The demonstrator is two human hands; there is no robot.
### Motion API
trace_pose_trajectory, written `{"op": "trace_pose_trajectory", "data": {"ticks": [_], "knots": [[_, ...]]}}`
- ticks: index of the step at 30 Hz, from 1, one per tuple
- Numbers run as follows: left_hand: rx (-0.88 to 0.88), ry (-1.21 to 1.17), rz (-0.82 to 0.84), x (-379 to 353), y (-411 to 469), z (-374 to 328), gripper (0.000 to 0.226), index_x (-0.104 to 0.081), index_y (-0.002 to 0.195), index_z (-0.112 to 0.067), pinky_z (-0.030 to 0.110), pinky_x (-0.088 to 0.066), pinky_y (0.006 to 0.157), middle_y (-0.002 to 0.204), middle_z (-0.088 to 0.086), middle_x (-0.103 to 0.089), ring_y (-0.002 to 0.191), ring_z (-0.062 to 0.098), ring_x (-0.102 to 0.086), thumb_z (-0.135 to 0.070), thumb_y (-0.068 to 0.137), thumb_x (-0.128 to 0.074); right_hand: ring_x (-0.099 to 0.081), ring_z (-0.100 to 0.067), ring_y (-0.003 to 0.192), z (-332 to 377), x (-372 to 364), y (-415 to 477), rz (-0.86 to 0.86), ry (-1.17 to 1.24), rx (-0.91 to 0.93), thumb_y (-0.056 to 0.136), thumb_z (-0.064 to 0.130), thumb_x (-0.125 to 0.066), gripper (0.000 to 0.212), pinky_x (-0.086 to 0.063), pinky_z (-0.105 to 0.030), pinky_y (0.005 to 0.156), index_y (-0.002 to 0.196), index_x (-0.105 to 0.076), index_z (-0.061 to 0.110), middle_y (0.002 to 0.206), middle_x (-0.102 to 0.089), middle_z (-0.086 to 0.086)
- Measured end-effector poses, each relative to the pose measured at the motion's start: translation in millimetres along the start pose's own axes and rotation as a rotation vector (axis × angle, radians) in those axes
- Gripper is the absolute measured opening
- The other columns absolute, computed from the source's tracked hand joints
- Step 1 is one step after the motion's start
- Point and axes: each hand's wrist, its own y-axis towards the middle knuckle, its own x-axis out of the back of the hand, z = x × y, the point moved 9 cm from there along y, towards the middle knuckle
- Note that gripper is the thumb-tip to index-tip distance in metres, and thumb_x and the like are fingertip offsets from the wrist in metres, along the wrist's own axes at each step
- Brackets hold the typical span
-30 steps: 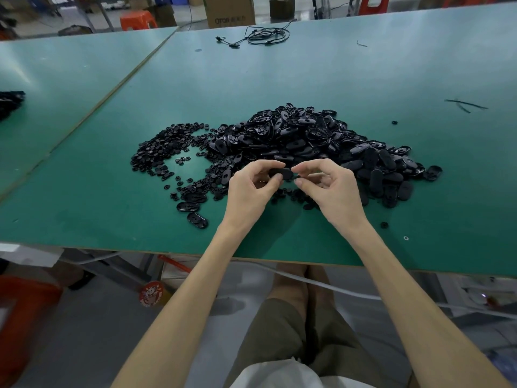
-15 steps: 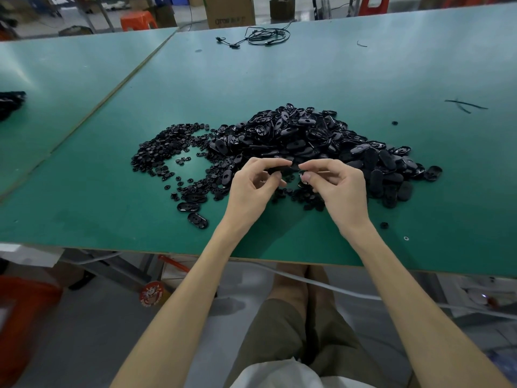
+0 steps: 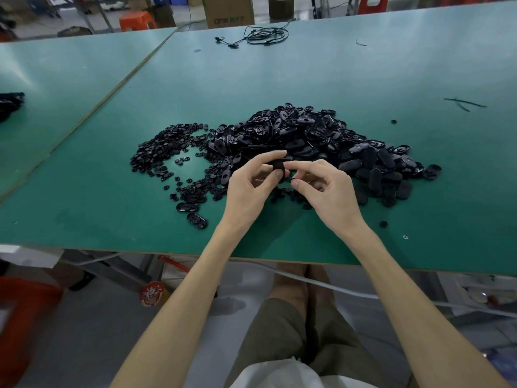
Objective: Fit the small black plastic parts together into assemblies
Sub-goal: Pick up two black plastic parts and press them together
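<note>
Centrally, item one: part [image 3: 279, 166], small, black, held in the air above the table's [image 3: 349, 68] near half, just in front of the heaps.
Left hand [image 3: 249, 187]: thumb and forefinger pinch the part from the left; other fingers curled beneath.
Right hand [image 3: 328, 189]: forefinger tip and thumb close on the part's right side, remaining fingers folded in. Whether a second, smaller piece sits between them cannot be told.

Stock on the table:
- Oval heap [image 3: 310, 135]: large mound of black oval shells just behind the hands, spreading to the right.
- Round heap [image 3: 159, 154]: flatter scatter of small round black pieces, left of the oval heap and touching it.
- Two ovals [image 3: 195, 214]: lying apart from the heaps, left of the left wrist, near the front edge.
- Strays [image 3: 383, 224]: single small black pieces, right of the right wrist; one more far right of the oval heap.
- Strips [image 3: 464, 103]: thin black lengths, far right, well apart from the heaps.
- Cable [image 3: 265, 35]: black, coiled, at the far edge.

Surroundings:
- Second table [image 3: 56, 77]: green, butted against the left side, with dark items [image 3: 9, 103] at its left margin.
- Box [image 3: 228, 9]: cardboard, beyond the far edge.
- Stool [image 3: 137, 21]: orange, beyond the second table.
- White cord [image 3: 330, 287]: running under the front edge, above the person's knees.
</note>
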Motion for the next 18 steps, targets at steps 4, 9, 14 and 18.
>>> {"op": "trace_pose_trajectory", "data": {"ticks": [4, 9, 14, 18], "knots": [[-0.005, 0.051, -0.049, 4.1, 0.5, 2.6, 0.019, -0.073, 0.115, -0.017, 0.036, -0.059, 0.082, 0.098, -0.001, -0.078, 0.093, 0.016, -0.073, -0.009, 0.098, -0.071, -0.069, -0.011, 0.089, -0.6, 2.8, -0.9, -0.022, 0.028, -0.023, 0.093, 0.003, -0.075, 0.026, -0.057, -0.030, 0.083, 0.108, -0.079, 0.023, 0.098, -0.072, 0.005], [0.061, -0.079, -0.158, 14.9, -0.1, 12.5, 0.012, -0.071, 0.105, -0.008, 0.030, -0.062, 0.080, 0.111, 0.001, -0.075, 0.095, 0.017, -0.076, -0.008, 0.094, -0.076, -0.072, -0.016, 0.087, -6.5, 4.3, 0.0, -0.036, 0.064, -0.078, 0.096, 0.000, -0.069, 0.020, -0.059, -0.036, 0.084, 0.099, -0.071, 0.021, 0.097, -0.073, -0.004], [0.095, -0.102, -0.172, 16.1, 0.6, 18.0, 0.013, -0.067, 0.096, -0.014, 0.029, -0.062, 0.076, 0.096, -0.002, -0.075, 0.085, 0.020, -0.077, -0.006, 0.092, -0.077, -0.072, -0.011, 0.083, -10.0, 5.1, 0.9, -0.041, 0.104, -0.108, 0.099, 0.001, -0.066, 0.019, -0.056, -0.026, 0.073, 0.097, -0.064, 0.020, 0.087, -0.071, 0.002], [0.058, -0.082, -0.101, 10.6, 1.5, 14.1, 0.013, -0.069, 0.100, -0.016, 0.033, -0.061, 0.074, 0.089, 0.003, -0.074, 0.078, 0.016, -0.070, -0.008, 0.093, -0.077, -0.074, -0.013, 0.083, -11.0, 3.9, 0.7, -0.030, 0.118, -0.109, 0.099, 0.002, -0.067, 0.015, -0.056, -0.025, 0.072, 0.102, -0.067, 0.016, 0.090, -0.072, 0.001]]}}
